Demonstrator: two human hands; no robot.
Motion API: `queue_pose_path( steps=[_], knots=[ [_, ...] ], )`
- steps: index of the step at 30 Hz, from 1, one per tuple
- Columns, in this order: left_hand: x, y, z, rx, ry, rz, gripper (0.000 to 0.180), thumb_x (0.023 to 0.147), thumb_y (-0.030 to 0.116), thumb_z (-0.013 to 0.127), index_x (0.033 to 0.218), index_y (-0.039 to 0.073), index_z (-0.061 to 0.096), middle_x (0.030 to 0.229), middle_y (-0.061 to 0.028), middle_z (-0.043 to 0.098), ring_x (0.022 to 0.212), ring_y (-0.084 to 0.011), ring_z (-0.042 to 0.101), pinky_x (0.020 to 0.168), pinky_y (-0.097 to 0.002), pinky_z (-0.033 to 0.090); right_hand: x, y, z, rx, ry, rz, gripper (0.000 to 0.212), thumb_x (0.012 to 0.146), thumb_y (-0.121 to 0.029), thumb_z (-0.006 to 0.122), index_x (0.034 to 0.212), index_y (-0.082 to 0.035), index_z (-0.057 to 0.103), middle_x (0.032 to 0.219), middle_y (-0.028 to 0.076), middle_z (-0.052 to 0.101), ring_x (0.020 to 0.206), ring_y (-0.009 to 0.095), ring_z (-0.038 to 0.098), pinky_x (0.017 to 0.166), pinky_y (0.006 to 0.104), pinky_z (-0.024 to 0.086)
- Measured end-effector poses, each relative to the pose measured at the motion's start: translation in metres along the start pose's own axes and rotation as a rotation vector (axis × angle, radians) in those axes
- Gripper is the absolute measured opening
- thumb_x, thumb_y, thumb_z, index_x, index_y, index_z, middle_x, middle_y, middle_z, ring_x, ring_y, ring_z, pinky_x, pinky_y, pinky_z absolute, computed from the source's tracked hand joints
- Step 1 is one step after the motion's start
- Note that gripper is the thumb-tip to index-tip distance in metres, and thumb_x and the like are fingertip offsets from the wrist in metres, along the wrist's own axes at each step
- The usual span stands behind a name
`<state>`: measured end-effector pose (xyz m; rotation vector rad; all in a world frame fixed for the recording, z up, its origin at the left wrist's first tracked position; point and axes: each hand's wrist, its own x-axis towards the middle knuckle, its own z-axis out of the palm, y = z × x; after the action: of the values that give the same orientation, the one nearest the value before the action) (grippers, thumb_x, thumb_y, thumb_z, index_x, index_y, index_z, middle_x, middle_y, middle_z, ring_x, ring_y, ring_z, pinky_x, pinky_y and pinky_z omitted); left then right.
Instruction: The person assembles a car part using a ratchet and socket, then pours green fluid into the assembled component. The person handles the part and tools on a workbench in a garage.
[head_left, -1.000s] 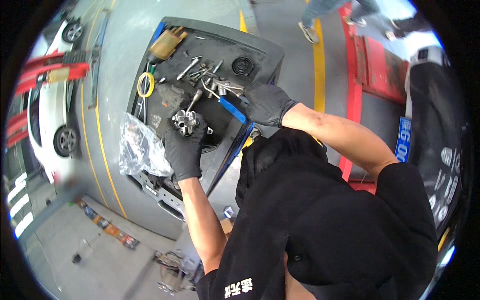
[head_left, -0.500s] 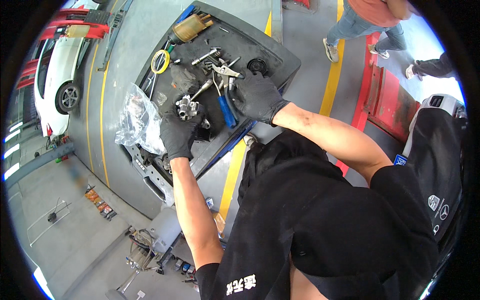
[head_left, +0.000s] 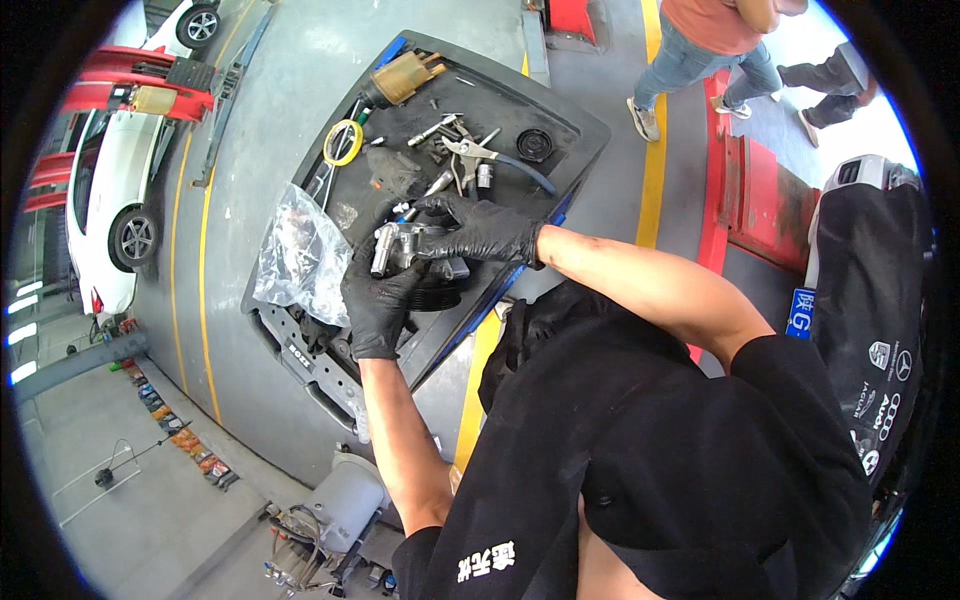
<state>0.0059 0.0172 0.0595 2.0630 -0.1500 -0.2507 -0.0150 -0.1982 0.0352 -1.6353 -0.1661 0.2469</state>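
Note:
My left hand [head_left: 378, 305], in a black glove, is wrapped round a silver metal pump-like part [head_left: 400, 243] with a short pipe stub. Under that part shows a black ribbed pulley [head_left: 437, 298]. From the right, my gloved right hand [head_left: 490, 232] has its fingers closed on the same part. Just beyond the right hand lie slip-joint pliers [head_left: 468, 149] with a blue handle, untouched on the black cart top [head_left: 480, 90]. A clear plastic bag [head_left: 300, 255] sits beside my left hand.
Past my hands are a ratchet [head_left: 430, 130], a dark glove-like bundle [head_left: 395, 172], a yellow tape roll [head_left: 343, 143], a yellowed reservoir [head_left: 405, 78] and a round black cap [head_left: 534, 145]. A person [head_left: 700, 60] stands beyond the cart, near a red lift [head_left: 765, 200].
My right hand has let go of the pliers, which now lie on the cart, and has moved left onto the metal part. My left hand still holds that part.

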Motion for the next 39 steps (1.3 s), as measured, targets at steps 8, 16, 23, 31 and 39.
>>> queue_pose_path(
  steps=[8,16,23,31,39],
  knots=[
    [0.008,-0.004,-0.011,0.086,-0.039,-0.004,0.071,0.068,0.015,0.087,0.134,0.005,0.063,0.117,-0.0144,0.072,0.106,-0.022,0.069,0.094,-0.0351,0.054,0.03,0.034,0.009,-0.001,-0.189,-0.018,0.053,0.096,-0.036,0.066,0.138,-0.005,0.057,0.131,0.013,0.065,0.118,0.019,0.06,0.103,0.0349,0.046],
    [0.018,-0.011,-0.006,0.069,-0.138,0.031,0.071,0.074,0.026,0.085,0.138,0.008,0.061,0.122,-0.0148,0.071,0.109,-0.0233,0.069,0.096,-0.0347,0.052,0.023,0.026,-0.002,-0.324,-0.151,0.116,0.058,0.095,-0.048,0.063,0.134,-0.006,0.06,0.128,0.018,0.066,0.116,0.028,0.065,0.101,0.0378,0.048],
    [0.006,-0.031,-0.004,-0.225,-0.117,-0.05,0.056,0.091,0.023,0.074,0.14,0.001,0.056,0.129,-0.0135,0.066,0.113,-0.0193,0.064,0.096,-0.0318,0.051,0.005,0.015,-0.015,-0.277,-0.167,0.131,0.045,0.093,-0.026,0.064,0.132,-0.005,0.062,0.124,0.016,0.068,0.108,0.025,0.066,0.096,0.0353,0.05],
    [-0.028,-0.066,0.01,-0.388,0.142,-0.043,0.076,0.09,0.027,0.077,0.152,0.005,0.039,0.141,-0.0132,0.054,0.125,-0.0209,0.053,0.107,-0.0355,0.043,0.002,0.039,-0.024,-0.176,-0.131,0.221,0.042,0.096,-0.027,0.065,0.131,-0.005,0.064,0.118,0.011,0.07,0.102,0.018,0.066,0.09,0.0326,0.053],
    [-0.041,-0.056,0.041,-0.319,0.252,0.054,0.109,0.071,0.012,0.091,0.157,0.007,0.024,0.15,-0.0166,0.04,0.133,-0.0278,0.046,0.114,-0.038,0.039,0.027,0.028,-0.016,-0.198,-0.008,0.011,0.043,0.094,-0.038,0.064,0.124,-0.007,0.068,0.108,0.015,0.073,0.096,0.025,0.069,0.089,0.0357,0.052]
  ],
)
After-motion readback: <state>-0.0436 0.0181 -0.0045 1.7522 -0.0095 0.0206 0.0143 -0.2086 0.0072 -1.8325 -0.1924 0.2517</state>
